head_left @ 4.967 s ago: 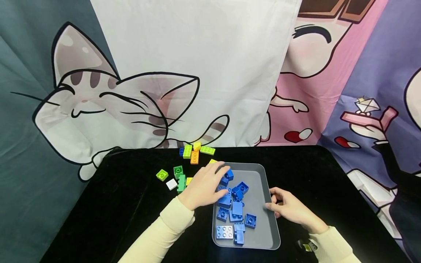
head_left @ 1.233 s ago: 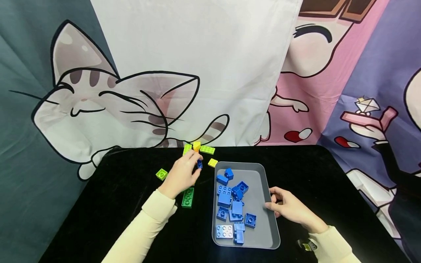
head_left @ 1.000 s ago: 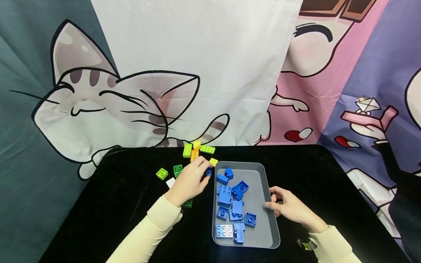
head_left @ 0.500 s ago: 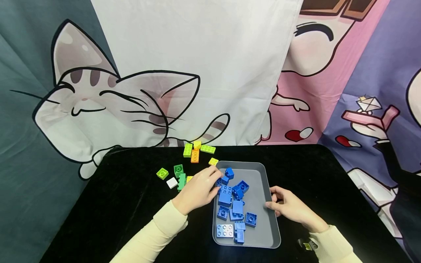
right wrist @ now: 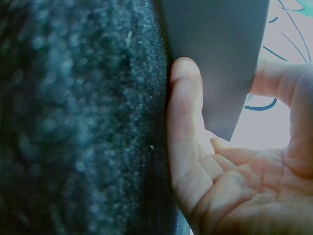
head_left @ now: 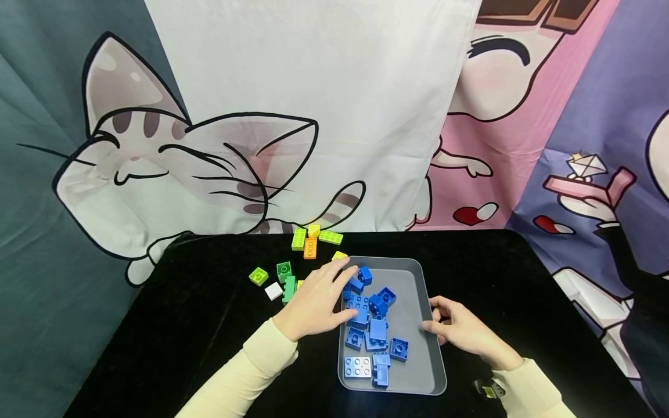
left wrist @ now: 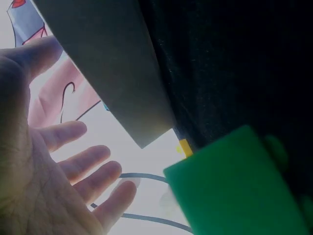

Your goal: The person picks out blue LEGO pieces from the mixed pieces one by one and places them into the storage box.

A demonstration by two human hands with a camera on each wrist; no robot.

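My left hand point(head_left: 316, 299), fingers spread and holding nothing, hovers over the left rim of a grey tray point(head_left: 413, 319). Blue building bricks point(head_left: 377, 330) fill the tray's left half, some piled on others. Beneath the left fingers, a small dark blue brick point(head_left: 346, 292) sits just inside the left wall, partly hidden. The left wrist view shows the bare palm point(left wrist: 44, 186) beside the tray's wall point(left wrist: 107, 63). On the right side my right hand point(head_left: 460, 328) grips the tray's rim, thumb over the edge and fingers point(right wrist: 185, 107) against the outer wall.
Left of the tray lie a lime brick point(head_left: 258, 276), green bricks point(head_left: 284, 270) and a white brick point(head_left: 273, 291). Farther back are an orange brick point(head_left: 310, 248), yellow brick point(head_left: 314, 230) and more lime ones point(head_left: 331, 237). A black cloth point(head_left: 172, 325) covers the table.
My left hand has taken the small blue brick from the back bricks, carried it right and toward me, and let it go inside the tray's left wall. My right hand has stayed put.
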